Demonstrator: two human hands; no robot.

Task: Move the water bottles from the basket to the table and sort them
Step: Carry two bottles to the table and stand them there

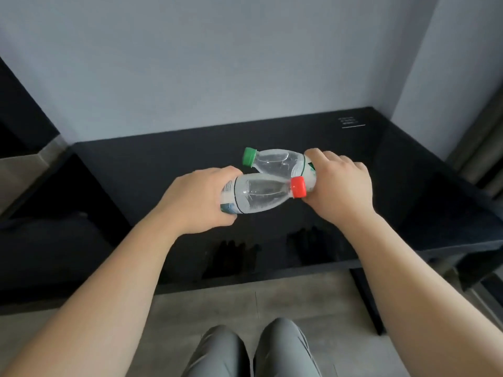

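Observation:
My left hand (197, 198) grips the base of a clear red-capped bottle (258, 195), which lies sideways with its cap pointing right. My right hand (341, 183) grips the base of a clear green-capped bottle (275, 160), also sideways, its cap pointing left. Both bottles hang above the black table (163, 170), the green-capped one just behind the red-capped one, and their necks cross. No basket is in view.
The glossy black table runs along a grey wall (217, 63) and mirrors my hands. A small white label (349, 121) sits at its far right corner. Dark furniture (40, 227) stands to the left. My knees (253, 349) and the grey floor are below.

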